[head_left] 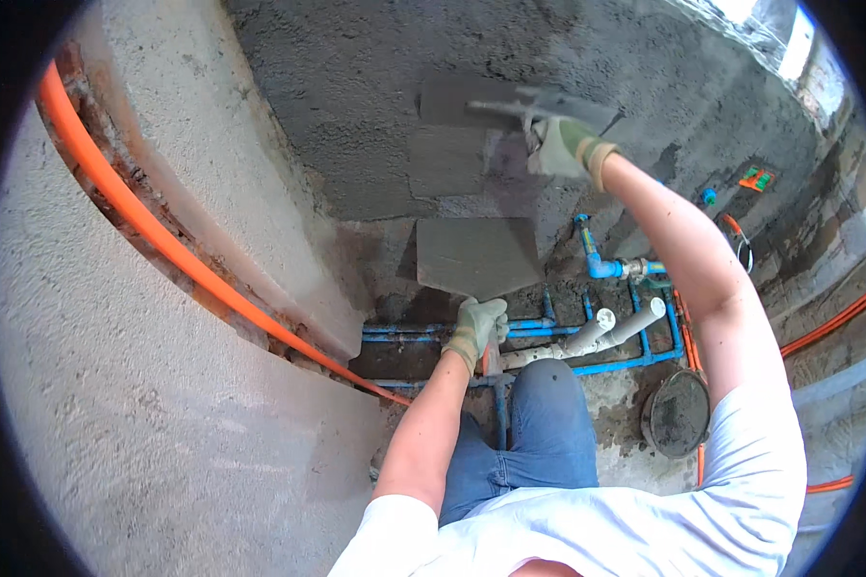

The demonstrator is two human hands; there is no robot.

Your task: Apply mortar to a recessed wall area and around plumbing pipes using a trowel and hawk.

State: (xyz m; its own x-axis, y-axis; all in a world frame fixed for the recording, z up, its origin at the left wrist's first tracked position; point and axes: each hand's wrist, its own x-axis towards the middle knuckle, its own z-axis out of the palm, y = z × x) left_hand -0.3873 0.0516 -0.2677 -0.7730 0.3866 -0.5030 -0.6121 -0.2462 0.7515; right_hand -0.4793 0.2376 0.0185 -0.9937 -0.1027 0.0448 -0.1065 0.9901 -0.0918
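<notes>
Right hand (556, 149): gloved, reached out high ahead of you, its fingers curled around the trowel (575, 110) by its handle.
Trowel: long, flat and grey, it lay crosswise in front of the wall (356, 106); it was blurred, so you could not tell whether the blade touched the surface.
Left hand (478, 324): gloved too, lower down and in front of your knees (550, 394), its fingers wrapped around the near end of the board (479, 252).
Board: grey and flat, it stretched from your left hand toward the wall, well below the trowel.
Wall: rough grey, with smoother, darker patches beside and below the trowel.
Blue pipes (625, 364): they ran crosswise beyond your knees, with a separate blue elbow (601, 267) to the right of the board.
White pipes (635, 323): two stubs slanted up among the blue pipes, right of your left hand.
Bucket (651, 423): round, it stood to the right of your knees with grey mortar (680, 412) inside.
Socket box (757, 179): orange and green, it sat on the wall to the right of your raised forearm.
Orange conduit (149, 223): it curved down a groove in the pale side wall (154, 413) on your left.
</notes>
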